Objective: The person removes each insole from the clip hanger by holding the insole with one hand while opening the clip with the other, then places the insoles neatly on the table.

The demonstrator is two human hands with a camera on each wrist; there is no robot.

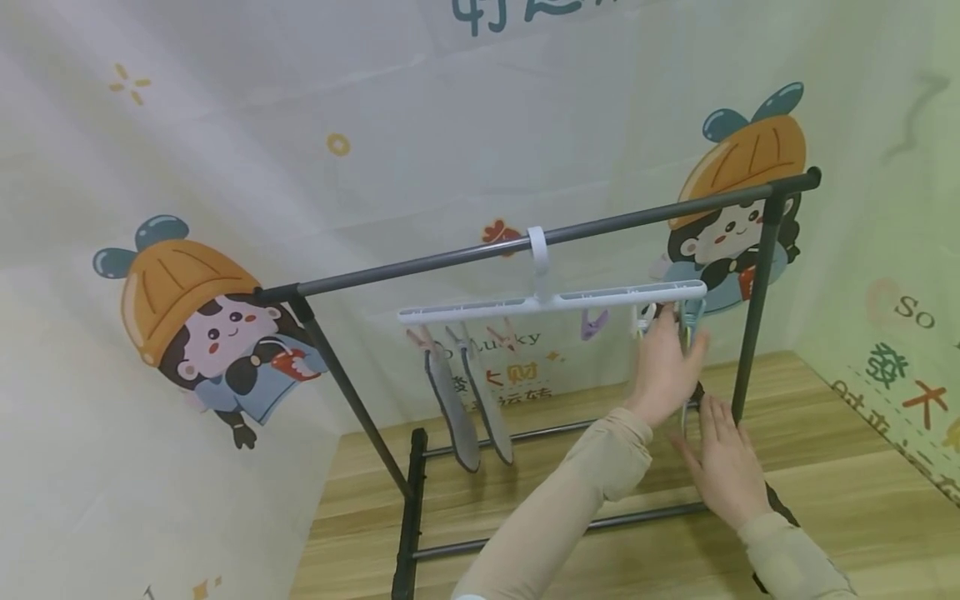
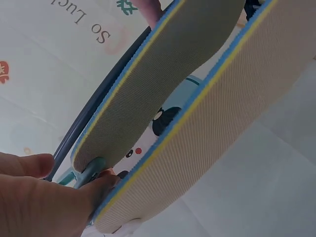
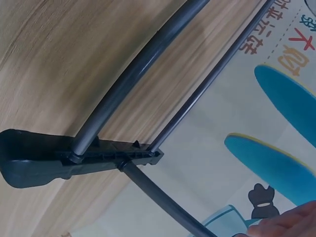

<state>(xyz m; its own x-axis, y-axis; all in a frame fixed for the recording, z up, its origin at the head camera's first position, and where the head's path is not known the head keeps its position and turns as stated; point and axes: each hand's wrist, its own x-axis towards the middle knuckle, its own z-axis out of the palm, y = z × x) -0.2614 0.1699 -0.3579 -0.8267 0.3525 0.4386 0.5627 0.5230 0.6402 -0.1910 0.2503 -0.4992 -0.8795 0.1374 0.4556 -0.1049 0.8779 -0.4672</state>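
Note:
A white hanger bar [image 1: 555, 304] carries clips. On its left side two grey insoles [image 1: 453, 412] hang from clips. At the right end hang two more insoles; the left wrist view shows a grey one [image 2: 138, 84] and a tan one [image 2: 212, 118], edged in blue and yellow. My left hand [image 1: 663, 367] is up by the teal clip [image 2: 91, 170], thumb and finger spread either side of it, a finger reaching between the insoles. Lower down, my right hand [image 1: 723, 458] has its fingers extended beside the hanging insoles. Blue insole faces [image 3: 269, 160] show in the right wrist view.
A dark metal rack [image 1: 435, 265] stands on the wood-grain surface [image 1: 840, 467], its top rail holding the hanger hook [image 1: 538, 250]. Its right upright [image 1: 757, 308] is close to both hands. A purple clip [image 1: 594, 323] hangs bare. A printed cloth [image 1: 420, 167] forms the backdrop.

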